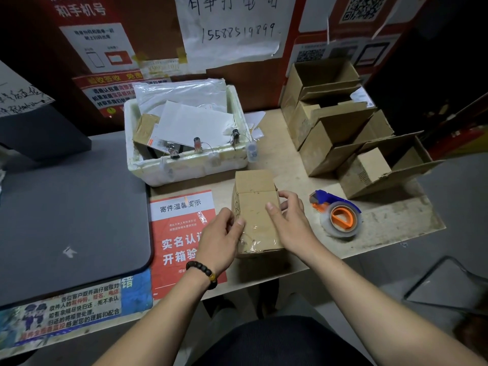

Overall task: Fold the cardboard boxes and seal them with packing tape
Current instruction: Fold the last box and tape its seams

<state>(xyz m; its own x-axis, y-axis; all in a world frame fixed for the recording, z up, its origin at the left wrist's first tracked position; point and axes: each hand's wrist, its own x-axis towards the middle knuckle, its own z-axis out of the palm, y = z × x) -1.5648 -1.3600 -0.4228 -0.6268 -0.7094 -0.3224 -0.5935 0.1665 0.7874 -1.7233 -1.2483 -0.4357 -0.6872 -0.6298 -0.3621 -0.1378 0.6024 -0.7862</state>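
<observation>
A small closed cardboard box (254,204) stands near the table's front edge, with clear tape running over its top and near end. My left hand (220,239) holds its left side, thumb on the top edge. My right hand (289,220) grips the right side, thumb pressed on the taped top and fingers curled round the far right corner. A tape dispenser (339,213) with a blue handle, orange core and clear roll lies on the table just right of the box, untouched.
Several open, unsealed cardboard boxes (343,133) are stacked at the back right. A white foam bin (184,165) full of papers sits behind the box. A red and white notice (182,228) lies on the table at left, beside a grey pad (71,220).
</observation>
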